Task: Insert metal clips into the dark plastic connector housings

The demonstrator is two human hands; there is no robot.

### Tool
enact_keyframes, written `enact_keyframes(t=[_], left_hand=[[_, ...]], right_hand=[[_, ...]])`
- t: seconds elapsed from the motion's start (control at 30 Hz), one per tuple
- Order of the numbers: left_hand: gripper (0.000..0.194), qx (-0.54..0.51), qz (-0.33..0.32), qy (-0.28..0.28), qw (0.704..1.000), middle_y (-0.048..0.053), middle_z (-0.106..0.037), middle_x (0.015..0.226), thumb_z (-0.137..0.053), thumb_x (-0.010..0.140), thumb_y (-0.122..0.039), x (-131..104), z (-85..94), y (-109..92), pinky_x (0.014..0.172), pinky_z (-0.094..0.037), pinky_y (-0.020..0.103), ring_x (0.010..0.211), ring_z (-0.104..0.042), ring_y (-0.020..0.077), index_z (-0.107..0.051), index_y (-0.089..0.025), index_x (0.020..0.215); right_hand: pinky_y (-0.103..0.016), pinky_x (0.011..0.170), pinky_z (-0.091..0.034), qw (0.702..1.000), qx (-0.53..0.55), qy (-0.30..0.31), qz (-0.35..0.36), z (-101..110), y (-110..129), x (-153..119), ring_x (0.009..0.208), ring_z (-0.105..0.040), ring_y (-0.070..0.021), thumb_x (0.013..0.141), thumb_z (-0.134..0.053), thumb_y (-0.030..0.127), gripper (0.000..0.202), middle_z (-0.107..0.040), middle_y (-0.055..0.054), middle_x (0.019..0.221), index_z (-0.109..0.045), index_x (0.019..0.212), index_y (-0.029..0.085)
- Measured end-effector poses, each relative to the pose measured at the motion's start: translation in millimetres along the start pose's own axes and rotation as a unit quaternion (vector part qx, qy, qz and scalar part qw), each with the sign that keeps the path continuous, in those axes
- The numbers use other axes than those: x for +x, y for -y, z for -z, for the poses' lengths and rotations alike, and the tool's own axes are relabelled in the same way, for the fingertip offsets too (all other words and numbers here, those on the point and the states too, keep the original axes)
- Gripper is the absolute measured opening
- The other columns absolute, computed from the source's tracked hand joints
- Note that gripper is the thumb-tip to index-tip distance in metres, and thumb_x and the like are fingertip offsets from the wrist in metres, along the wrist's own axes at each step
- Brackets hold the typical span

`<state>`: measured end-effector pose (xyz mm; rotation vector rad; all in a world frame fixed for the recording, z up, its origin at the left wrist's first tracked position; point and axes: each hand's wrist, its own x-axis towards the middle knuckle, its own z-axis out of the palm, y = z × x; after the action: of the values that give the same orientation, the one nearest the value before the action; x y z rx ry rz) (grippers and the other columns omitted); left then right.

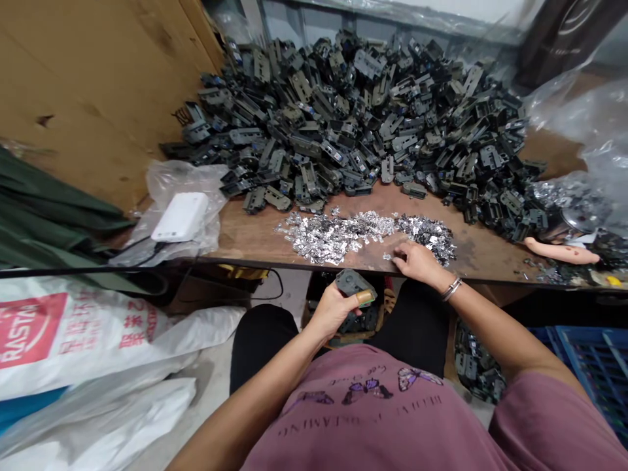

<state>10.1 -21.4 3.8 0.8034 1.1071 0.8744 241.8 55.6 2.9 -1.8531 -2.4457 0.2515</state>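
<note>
My left hand (336,306) is closed around a dark grey plastic housing (354,282), holding it just below the table's front edge. A yellowish wrap covers the thumb of that hand. Over the front of the table, my right hand (416,263) has its thumb and forefinger pinched at a small shiny metal piece (387,257). Beyond the fingers lies a heap of small silvery metal pieces (326,237), and a darker heap of metal pieces (432,237) lies by the knuckles.
A large pile of dark grey housings (343,124) covers the back of the brown table (250,239). A white box-shaped device (180,217) rests on clear plastic at left. Below are a box of housings (366,320), white sacks (112,327) and a blue crate (589,360).
</note>
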Motion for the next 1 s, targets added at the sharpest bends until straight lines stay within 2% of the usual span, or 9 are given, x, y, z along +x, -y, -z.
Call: enact_keyframes(t=[0.07, 0.2, 0.4, 0.5, 0.6, 0.67, 0.77, 0.9, 1.0], left_hand=[[0.039, -0.001, 0.000, 0.002, 1.000, 0.000, -0.066, 0.071, -0.086, 0.054, -0.035, 0.7, -1.4, 1.1, 0.046, -0.047, 0.021, 0.059, -0.060, 0.0124, -0.062, -0.016, 0.079], [0.037, 0.009, 0.004, 0.001, 1.000, 0.001, -0.066, 0.071, -0.085, 0.055, -0.035, -0.3, -1.6, -0.6, 0.048, -0.047, 0.022, 0.058, -0.059, 0.0120, -0.063, -0.016, 0.079], [0.035, 0.028, -0.023, -0.021, 0.999, 0.001, -0.065, 0.070, -0.083, 0.058, -0.037, 1.7, 0.2, -3.5, 0.055, -0.048, 0.025, 0.058, -0.057, 0.0123, -0.063, -0.016, 0.077], [0.036, 0.053, -0.058, -0.026, 0.997, 0.003, -0.069, 0.080, -0.083, 0.058, -0.036, 6.4, -2.3, -3.1, 0.069, -0.051, 0.029, 0.070, -0.061, 0.0159, -0.065, -0.016, 0.082], [0.039, 0.074, -0.091, -0.023, 0.993, 0.005, -0.071, 0.088, -0.083, 0.056, -0.033, 11.0, -6.0, -4.3, 0.082, -0.052, 0.033, 0.081, -0.064, 0.0187, -0.064, -0.016, 0.087], [0.040, 0.082, -0.110, -0.022, 0.990, 0.004, -0.071, 0.086, -0.083, 0.057, -0.032, 13.2, -8.3, -5.2, 0.081, -0.052, 0.033, 0.079, -0.064, 0.0183, -0.061, -0.017, 0.086], [0.038, 0.107, -0.144, -0.016, 0.984, 0.000, -0.068, 0.077, -0.083, 0.058, -0.032, 15.1, -10.7, -4.2, 0.073, -0.052, 0.030, 0.071, -0.061, 0.0153, -0.056, -0.019, 0.082], [0.034, 0.153, -0.207, 0.006, 0.966, 0.002, -0.071, 0.085, -0.080, 0.064, -0.030, 15.1, -10.7, 1.6, 0.071, -0.051, 0.028, 0.074, -0.064, 0.0153, -0.057, -0.019, 0.085], [0.033, 0.192, -0.233, 0.029, 0.953, 0.006, -0.073, 0.097, -0.076, 0.069, -0.024, 13.0, -7.8, 6.3, 0.078, -0.052, 0.030, 0.084, -0.067, 0.0175, -0.061, -0.019, 0.098]], right_hand=[[-0.027, 0.084, -0.046, 1.000, 0.022, -0.016, 0.013, -2.7, 4.6, 2.1, 0.098, -0.063, -0.0201, 0.092, -0.055, 0.034, 0.025, -0.070, -0.007, 0.107, -0.069, 0.108, 0.020], [-0.028, 0.078, -0.046, 0.999, -0.025, 0.020, 0.019, -4.8, 9.0, 5.3, 0.090, -0.065, -0.0207, 0.095, -0.049, 0.029, 0.025, -0.070, -0.009, 0.101, -0.071, 0.096, 0.019], [-0.029, 0.072, -0.045, 0.997, -0.066, 0.042, -0.009, -0.8, -2.4, -3.6, 0.083, -0.066, -0.0223, 0.093, -0.053, 0.036, 0.024, -0.072, -0.010, 0.095, -0.071, 0.095, 0.019], [-0.027, 0.074, -0.044, 0.999, -0.036, 0.033, 0.011, -2.6, -9.1, -5.6, 0.085, -0.065, -0.0204, 0.092, -0.054, 0.031, 0.020, -0.071, -0.008, 0.096, -0.070, 0.099, 0.021], [-0.026, 0.072, -0.043, 0.999, 0.009, 0.000, 0.041, -3.6, -8.9, -8.1, 0.079, -0.063, -0.0182, 0.091, -0.053, 0.023, 0.017, -0.069, -0.008, 0.088, -0.069, 0.086, 0.018], [-0.025, 0.069, -0.042, 0.993, 0.086, -0.057, 0.059, -1.5, -1.5, -13.2, 0.071, -0.060, -0.0159, 0.087, -0.055, 0.020, 0.014, -0.067, -0.005, 0.078, -0.065, 0.077, 0.017], [-0.022, 0.060, -0.040, 0.962, 0.230, -0.120, 0.089, 5.8, 19.1, -25.1, 0.058, -0.054, -0.0111, 0.082, -0.057, 0.017, 0.012, -0.061, 0.001, 0.064, -0.059, 0.070, 0.018], [-0.020, 0.056, -0.039, 0.943, 0.274, -0.124, 0.143, 16.7, 43.1, -37.6, 0.055, -0.052, -0.0093, 0.080, -0.058, 0.013, 0.012, -0.059, 0.002, 0.061, -0.060, 0.068, 0.018], [-0.022, 0.061, -0.043, 0.948, 0.253, -0.080, 0.177, 23.2, 45.1, -41.3, 0.061, -0.059, -0.0104, 0.083, -0.057, 0.010, 0.016, -0.067, 0.000, 0.067, -0.068, 0.075, 0.018]])
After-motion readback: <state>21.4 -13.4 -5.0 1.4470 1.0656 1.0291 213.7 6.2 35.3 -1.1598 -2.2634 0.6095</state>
